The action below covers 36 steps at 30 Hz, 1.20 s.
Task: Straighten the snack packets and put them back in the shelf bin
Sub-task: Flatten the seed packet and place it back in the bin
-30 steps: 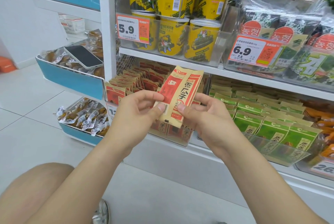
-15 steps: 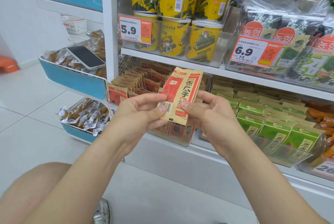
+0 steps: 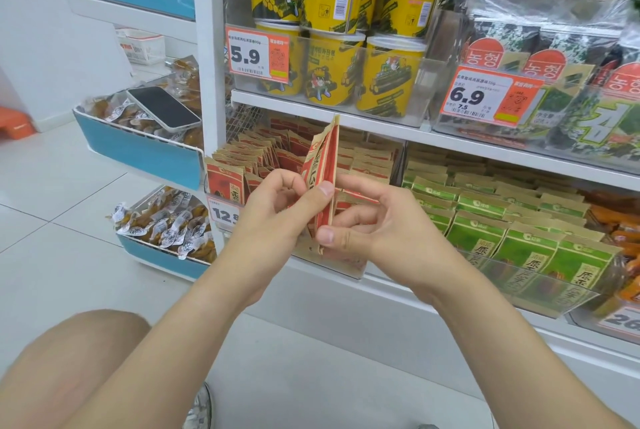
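Left hand (image 3: 273, 217), right hand (image 3: 384, 231) pinched red packets (image 3: 323, 165) edge-on, likely squaring stack for bin (image 3: 349, 267) at 12 o'clock.

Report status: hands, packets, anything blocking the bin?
Left hand and right hand both pinching the red packets, upright, edge-on to camera. Packets out of the shelf bin, just in front of it. Nothing seen blocking the bin.

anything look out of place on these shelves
Yes: a phone lies screen-up on the wrapped snacks in the blue side bin, not stock. The red packets in the shelf bin lean unevenly.
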### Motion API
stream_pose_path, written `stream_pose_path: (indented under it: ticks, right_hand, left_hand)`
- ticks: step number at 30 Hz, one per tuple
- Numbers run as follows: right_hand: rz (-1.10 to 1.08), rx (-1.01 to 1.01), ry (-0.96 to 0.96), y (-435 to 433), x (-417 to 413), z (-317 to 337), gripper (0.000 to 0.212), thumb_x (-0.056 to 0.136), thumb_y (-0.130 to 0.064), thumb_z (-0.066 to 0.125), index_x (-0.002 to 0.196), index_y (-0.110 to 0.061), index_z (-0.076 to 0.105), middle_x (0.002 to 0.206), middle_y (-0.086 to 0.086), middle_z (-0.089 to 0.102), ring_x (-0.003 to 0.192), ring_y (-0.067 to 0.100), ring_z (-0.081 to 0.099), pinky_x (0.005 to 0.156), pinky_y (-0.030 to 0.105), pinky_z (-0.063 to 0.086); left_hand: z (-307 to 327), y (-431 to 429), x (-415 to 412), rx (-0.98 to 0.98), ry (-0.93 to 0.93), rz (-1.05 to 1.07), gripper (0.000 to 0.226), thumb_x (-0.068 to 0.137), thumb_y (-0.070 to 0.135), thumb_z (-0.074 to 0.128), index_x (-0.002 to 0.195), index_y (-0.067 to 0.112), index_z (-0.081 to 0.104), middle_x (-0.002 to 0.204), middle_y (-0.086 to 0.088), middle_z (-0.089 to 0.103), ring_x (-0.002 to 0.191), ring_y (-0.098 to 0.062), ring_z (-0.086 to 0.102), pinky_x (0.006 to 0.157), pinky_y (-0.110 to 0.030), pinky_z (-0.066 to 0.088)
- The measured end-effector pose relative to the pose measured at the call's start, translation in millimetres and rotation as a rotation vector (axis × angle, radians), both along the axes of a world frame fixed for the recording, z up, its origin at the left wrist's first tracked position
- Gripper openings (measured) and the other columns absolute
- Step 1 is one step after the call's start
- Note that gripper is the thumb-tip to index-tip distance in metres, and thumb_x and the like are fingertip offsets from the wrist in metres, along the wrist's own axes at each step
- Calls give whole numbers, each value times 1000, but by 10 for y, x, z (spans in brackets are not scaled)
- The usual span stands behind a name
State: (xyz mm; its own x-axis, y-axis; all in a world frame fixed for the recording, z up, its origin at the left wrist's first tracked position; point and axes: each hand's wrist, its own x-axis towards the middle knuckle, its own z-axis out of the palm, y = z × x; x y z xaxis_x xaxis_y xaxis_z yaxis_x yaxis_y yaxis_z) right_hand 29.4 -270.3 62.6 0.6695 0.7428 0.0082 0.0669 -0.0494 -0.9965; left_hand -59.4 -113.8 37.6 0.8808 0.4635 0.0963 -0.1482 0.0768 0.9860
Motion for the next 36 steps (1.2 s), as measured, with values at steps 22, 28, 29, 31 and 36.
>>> stream_pose_path:
  ticks: [22,28,29,31,36]
  right_hand:
    - [-255,118,-155,103,47,-168,55,99,4,72,148,-19,62,68,6,65,71,20,73,75,46,68]
    - [-141,2,-274,20,36,-84,54,95,3,76,142,-21,61,69,4,72,77,31,78,83,52,66]
    - [-85,-17,-242,-6,33,-65,57,94,4,77,143,-20,59,69,3,72,75,29,78,81,49,67]
    - [46,-82,-193,-55,11,-39,64,92,7,77,144,-22,54,69,2,72,71,23,75,77,44,66]
    - [142,-205,-149,-40,-70,-19,45,97,-7,77,129,-26,52,79,10,78,78,29,80,75,42,66]
  left_hand:
    - [-66,-89,79,506,-1,66,44,107,58,48,101,17,63,94,-8,69,95,-39,68,84,-63,60]
    - [-30,-106,52,315,13,125,40,92,61,64,92,21,62,92,-2,76,90,-37,72,89,-66,59]
    - [-22,-104,52,259,11,134,44,92,62,65,96,18,60,94,-6,75,92,-40,72,90,-67,59]
    - [6,-91,55,154,5,143,52,94,63,65,105,13,56,102,-21,71,90,-40,72,91,-69,58]
    - [7,-84,87,118,37,147,38,102,48,62,101,11,57,88,-12,60,80,-28,62,80,-61,54]
